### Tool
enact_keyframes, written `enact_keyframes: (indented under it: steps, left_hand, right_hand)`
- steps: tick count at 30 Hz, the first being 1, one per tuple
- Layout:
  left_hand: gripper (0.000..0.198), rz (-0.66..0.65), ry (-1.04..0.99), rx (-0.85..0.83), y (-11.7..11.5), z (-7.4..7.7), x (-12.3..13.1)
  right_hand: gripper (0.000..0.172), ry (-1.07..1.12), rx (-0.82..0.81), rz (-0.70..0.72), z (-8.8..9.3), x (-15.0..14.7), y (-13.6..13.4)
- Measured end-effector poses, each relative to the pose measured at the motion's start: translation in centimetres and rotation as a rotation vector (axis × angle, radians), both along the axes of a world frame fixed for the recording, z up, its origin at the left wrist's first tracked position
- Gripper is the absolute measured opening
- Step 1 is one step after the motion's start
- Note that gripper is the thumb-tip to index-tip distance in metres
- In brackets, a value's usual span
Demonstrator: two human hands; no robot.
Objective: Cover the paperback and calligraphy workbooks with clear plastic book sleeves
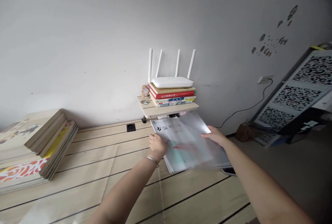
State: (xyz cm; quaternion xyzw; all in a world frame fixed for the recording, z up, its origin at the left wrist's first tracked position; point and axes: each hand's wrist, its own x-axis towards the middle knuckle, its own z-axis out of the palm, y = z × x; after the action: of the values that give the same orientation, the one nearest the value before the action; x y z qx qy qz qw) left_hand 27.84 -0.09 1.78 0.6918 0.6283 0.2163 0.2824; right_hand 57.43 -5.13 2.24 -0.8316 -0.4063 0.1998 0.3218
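Note:
At the left edge of a white booklet with large black characters on its cover (162, 127), the fingers of my left hand (157, 145) are curled round the margin. My right hand (214, 136) pinches the right side of a translucent plastic folder (195, 137). The folder overlaps much of the booklet, and its lower right part is smeared by motion. Pale green and a reddish shape show through it. Both lie above the slatted table, just before the small raised shelf (169, 110). Under the folder's right side, the edge of a dark object (228, 172) peeks out.
A white router (173, 82) with upright antennas rests on stacked books (175, 96) on the shelf, beside a small figurine (145, 91). Piled books (38, 144) occupy the table's left side. A black socket (131, 127) is set into the slats (98, 161). A patterned screen (295, 96) leans at right.

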Motion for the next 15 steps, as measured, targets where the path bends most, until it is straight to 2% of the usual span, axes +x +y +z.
enact_keyframes:
  steps: [2, 4, 6, 9, 12, 15]
  left_hand:
    - [0.051, -0.009, 0.023, -0.033, -0.8, 0.1, -0.3]
    - [0.052, -0.027, 0.025, -0.058, -1.2, 0.0, -0.5]
    - [0.049, -0.041, 0.005, -0.071, -1.3, 0.0, -0.8]
    - [0.040, -0.057, -0.062, -0.076, -1.3, 0.0, -0.9]
    - [0.034, -0.070, -0.148, -0.095, -1.2, 0.5, -0.6]
    - [0.032, -0.091, -0.247, -0.120, -1.5, 1.5, 0.2]
  right_hand:
    - [0.071, -0.078, 0.003, -0.031, -0.1, -0.6, 0.3]
    - [0.074, -0.196, 0.027, -0.050, -0.1, -1.5, 0.2]
    - [0.065, -0.367, 0.082, 0.004, -0.2, -2.8, -0.5]
    - [0.054, -0.542, 0.149, 0.188, -1.0, -5.5, -2.5]
    - [0.053, -0.498, 0.113, 0.343, -2.0, -8.6, -4.9]
    - [0.056, -0.420, -0.004, 0.412, -2.5, -10.8, -6.3]
